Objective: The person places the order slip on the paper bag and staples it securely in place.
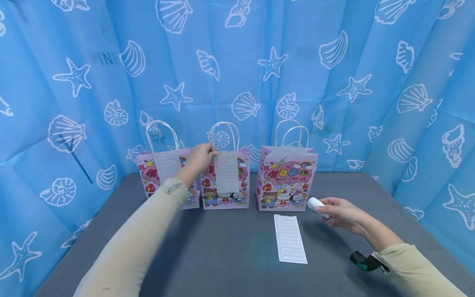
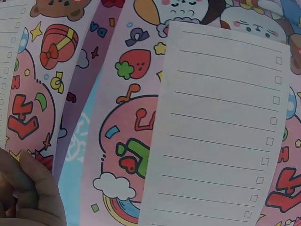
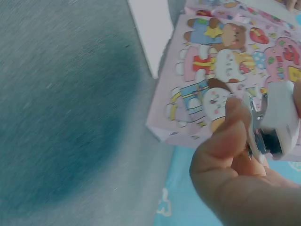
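Three pink cartoon paper gift bags stand in a row. My left hand (image 1: 200, 159) reaches to the top left edge of the middle bag (image 1: 243, 181), fingers curled at its rim beside the handle. A lined paper slip (image 1: 227, 173) hangs down that bag's front from the top. Another lined slip (image 2: 216, 122) hangs on the left bag (image 1: 193, 198), partly hidden by my left arm in the head view. My right hand (image 1: 343, 214) holds a small white stapler (image 3: 280, 120) between thumb and fingers, just right of the right bag (image 1: 287, 181).
A loose lined checklist slip (image 1: 290, 239) lies on the grey table (image 1: 230, 247) in front of the right bag. Behind the bags hangs a blue curtain (image 1: 222, 95) with white shells and starfish. A dark strap (image 1: 365, 262) sits at my right sleeve.
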Available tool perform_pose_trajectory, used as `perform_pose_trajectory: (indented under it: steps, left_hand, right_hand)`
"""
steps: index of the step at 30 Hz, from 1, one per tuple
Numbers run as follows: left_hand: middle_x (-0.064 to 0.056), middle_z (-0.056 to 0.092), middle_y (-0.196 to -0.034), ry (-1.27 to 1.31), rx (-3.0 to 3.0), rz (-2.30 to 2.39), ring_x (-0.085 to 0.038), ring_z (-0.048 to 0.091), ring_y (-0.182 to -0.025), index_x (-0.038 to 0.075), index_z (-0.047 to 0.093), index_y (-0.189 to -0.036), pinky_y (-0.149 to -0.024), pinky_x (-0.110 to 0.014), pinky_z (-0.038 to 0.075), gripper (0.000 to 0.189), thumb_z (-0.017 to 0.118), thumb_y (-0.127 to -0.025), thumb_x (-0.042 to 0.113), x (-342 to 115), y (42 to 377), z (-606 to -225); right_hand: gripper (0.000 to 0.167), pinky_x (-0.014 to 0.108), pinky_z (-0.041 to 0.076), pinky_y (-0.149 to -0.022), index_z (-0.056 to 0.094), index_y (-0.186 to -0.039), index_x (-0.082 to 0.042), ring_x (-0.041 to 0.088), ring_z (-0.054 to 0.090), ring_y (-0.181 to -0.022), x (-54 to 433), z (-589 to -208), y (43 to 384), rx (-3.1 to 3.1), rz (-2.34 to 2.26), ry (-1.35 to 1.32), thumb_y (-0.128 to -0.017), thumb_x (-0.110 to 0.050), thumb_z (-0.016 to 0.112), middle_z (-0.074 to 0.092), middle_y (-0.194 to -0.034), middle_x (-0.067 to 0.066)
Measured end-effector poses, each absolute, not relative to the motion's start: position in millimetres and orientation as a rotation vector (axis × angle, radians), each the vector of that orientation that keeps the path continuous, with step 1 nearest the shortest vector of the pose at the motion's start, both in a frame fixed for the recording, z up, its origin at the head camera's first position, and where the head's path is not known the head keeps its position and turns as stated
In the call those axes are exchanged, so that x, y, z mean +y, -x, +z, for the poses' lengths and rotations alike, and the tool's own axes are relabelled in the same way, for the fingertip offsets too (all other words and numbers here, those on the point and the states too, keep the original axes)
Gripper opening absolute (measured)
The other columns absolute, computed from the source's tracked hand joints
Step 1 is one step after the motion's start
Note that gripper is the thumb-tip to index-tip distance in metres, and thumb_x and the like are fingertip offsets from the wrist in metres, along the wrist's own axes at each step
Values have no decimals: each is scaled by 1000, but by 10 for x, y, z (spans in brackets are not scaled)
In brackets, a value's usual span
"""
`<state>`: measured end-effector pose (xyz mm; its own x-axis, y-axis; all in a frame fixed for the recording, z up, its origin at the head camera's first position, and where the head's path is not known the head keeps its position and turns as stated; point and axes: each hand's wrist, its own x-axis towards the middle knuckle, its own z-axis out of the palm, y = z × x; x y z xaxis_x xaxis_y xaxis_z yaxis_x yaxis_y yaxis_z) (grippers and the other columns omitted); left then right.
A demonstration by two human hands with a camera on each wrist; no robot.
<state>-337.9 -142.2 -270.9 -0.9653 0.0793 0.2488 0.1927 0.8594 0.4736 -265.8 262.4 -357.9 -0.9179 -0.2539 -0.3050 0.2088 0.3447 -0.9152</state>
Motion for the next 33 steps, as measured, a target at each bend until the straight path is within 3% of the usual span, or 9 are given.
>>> perform_pose_trajectory:
  steps: [9, 12, 20, 25, 27, 33]
  left_hand:
    - [-10, 63, -96, 181, -2807, -736, -23, 52, -77, 5, 62, -106, -71, -36, 45, 25, 50, -102, 26, -1379, 3403, -2729]
    - [-10, 62, -95, 172, -2803, -737, -23, 53, -78, 5, 62, -107, -72, -36, 45, 25, 50, -102, 27, -1372, 3395, -2738]
    - [-9, 62, -93, 165, -2787, -772, -23, 55, -80, 5, 62, -108, -75, -37, 46, 24, 50, -102, 25, -1358, 3354, -2741]
    - [-9, 61, -90, 165, -2788, -765, -23, 53, -78, 5, 62, -106, -74, -37, 45, 24, 50, -102, 26, -1351, 3360, -2741]
    - [-9, 60, -90, 164, -2788, -757, -22, 53, -78, 5, 62, -106, -73, -37, 45, 25, 50, -102, 27, -1354, 3369, -2747]
    - [-9, 61, -92, 154, -2782, -761, -22, 53, -78, 6, 61, -108, -73, -37, 45, 24, 50, -102, 26, -1376, 3377, -2760]
  right_hand:
    - [64, 23, 44, -63, 27, -140, 13, 11, 49, -74, 2556, -3493, 2624, 2132, -1816, 39, -98, -22, 60, 53, -103, 4]
    - [62, 23, 44, -64, 28, -141, 13, 11, 47, -74, 2510, -3478, 2624, 2089, -1911, 26, -98, -18, 60, 50, -106, 5]
    - [30, 24, 42, -70, 50, -126, -11, 11, 46, -83, 2379, -3464, 2635, 1856, -2188, 48, -97, -11, 60, 34, -124, 9]
    - [56, 22, 41, -71, 31, -143, 0, 9, 47, -82, 2303, -3439, 2636, 1847, -2225, 21, -97, -11, 60, 39, -117, 6]
    - [59, 22, 41, -70, 26, -143, 3, 8, 47, -81, 2276, -3428, 2637, 1837, -2247, -1, -97, -10, 60, 40, -114, 5]
    - [40, 22, 41, -71, 37, -129, 0, 9, 46, -81, 2207, -3393, 2640, 1776, -2344, 11, -96, -6, 59, 47, -106, 2]
